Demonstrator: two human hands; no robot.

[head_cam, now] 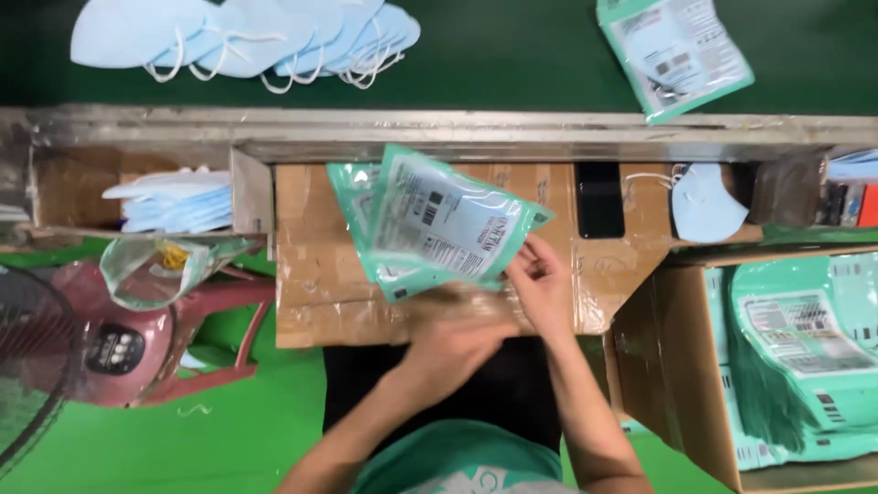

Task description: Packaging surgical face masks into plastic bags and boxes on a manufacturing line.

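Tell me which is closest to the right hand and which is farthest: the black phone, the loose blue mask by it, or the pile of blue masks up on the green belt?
From the right hand, in the head view:
1. Black rectangular phone, just above it on the cardboard.
2. Single loose pale-blue mask, farther right on the cardboard.
3. Pile of pale-blue masks, far up-left on the green belt.

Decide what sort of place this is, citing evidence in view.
Probably a face-mask packing line: loose blue masks on a green belt, teal pouches in the person's right hand, a carton holding more.

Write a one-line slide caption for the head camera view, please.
Both hands, left hand and right hand, hold teal mask pouches over a cardboard work surface, loose blue masks lying beyond.
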